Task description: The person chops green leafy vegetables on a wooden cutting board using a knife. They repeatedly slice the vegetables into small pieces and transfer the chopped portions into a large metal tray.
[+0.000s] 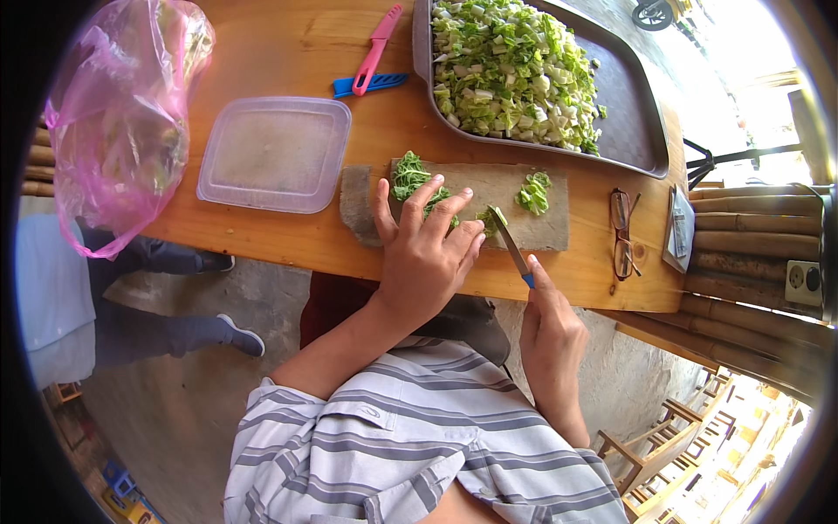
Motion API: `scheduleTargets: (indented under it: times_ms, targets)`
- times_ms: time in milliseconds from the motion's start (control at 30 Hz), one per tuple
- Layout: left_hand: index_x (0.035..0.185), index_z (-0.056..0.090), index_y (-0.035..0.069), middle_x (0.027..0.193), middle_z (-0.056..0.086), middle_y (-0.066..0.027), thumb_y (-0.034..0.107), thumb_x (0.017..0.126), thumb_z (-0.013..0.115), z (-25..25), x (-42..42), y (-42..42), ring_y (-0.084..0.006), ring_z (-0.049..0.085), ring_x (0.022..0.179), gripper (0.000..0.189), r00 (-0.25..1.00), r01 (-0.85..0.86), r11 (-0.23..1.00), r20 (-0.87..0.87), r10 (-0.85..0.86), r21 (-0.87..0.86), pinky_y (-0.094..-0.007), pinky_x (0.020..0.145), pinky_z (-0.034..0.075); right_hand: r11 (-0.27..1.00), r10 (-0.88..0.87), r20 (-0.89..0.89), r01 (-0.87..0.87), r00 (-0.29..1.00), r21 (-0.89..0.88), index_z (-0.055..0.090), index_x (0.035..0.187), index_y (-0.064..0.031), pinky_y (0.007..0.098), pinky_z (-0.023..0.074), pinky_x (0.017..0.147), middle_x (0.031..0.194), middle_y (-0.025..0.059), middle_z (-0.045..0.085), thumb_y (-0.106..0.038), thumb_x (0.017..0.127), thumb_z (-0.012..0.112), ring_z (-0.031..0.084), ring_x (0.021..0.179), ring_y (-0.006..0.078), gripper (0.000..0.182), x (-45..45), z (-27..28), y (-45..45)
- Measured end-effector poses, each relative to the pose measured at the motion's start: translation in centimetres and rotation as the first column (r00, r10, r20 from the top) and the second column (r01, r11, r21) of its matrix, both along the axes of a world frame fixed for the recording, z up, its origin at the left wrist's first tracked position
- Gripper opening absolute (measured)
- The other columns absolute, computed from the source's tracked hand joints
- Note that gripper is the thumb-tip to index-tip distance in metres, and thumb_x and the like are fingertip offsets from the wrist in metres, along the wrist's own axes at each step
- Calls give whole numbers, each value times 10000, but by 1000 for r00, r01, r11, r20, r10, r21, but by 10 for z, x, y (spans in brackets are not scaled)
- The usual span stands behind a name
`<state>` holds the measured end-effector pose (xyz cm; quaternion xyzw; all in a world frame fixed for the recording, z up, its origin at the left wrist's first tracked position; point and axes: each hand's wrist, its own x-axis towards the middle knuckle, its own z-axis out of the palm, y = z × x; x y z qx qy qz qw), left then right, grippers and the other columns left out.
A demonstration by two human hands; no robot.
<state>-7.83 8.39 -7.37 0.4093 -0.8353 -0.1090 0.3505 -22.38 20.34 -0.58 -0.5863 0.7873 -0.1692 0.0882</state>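
Observation:
My right hand grips a small kitchen knife with a blue handle. Its blade tip rests at a cut piece of leafy greens on a worn wooden cutting board. Spread over the board's left half is my left hand, thumb and forefinger close together against the greens beside the blade. Under and behind its fingers lies a clump of shredded green leaves, partly hidden. A small pile of sliced greens sits at the board's right end.
Beyond the board stands a dark metal tray heaped with chopped cabbage. A plastic lid or container, pink knife, blue sheath, pink plastic bag and eyeglasses share the wooden table. A person stands at left.

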Motion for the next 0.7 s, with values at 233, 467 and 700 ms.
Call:
scheduleTargets:
  times_ms: [233, 467, 700]
  targets:
    - [931, 744, 191, 1248, 651, 8, 221, 835, 786, 0, -1, 0, -282, 486, 1330, 109, 1000, 0, 1000, 11, 0, 1, -668, 1184, 147, 988, 90, -59, -96, 994, -119, 609, 1416, -172, 405, 507, 532, 729, 91, 606, -27, 919, 644, 630, 581, 262, 519, -7, -3, -2]
    - [939, 740, 193, 1250, 646, 4, 225, 842, 778, 0, -1, 0, -286, 481, 1331, 108, 1000, 4, 1000, 4, -4, -9, -667, 1186, 138, 993, 98, -186, -107, 978, -42, 614, 1410, -184, 398, 505, 522, 705, 66, 553, -27, 870, 654, 604, 558, 251, 564, -8, -14, -9]
    - [928, 730, 195, 1248, 639, 2, 229, 841, 780, 0, -2, -1, -284, 479, 1333, 106, 1000, -16, 1000, -1, 16, -22, -662, 1187, 140, 989, 125, -150, -136, 981, -62, 627, 1389, -188, 410, 516, 544, 723, 76, 571, -23, 865, 652, 625, 587, 265, 550, -10, -17, -22]
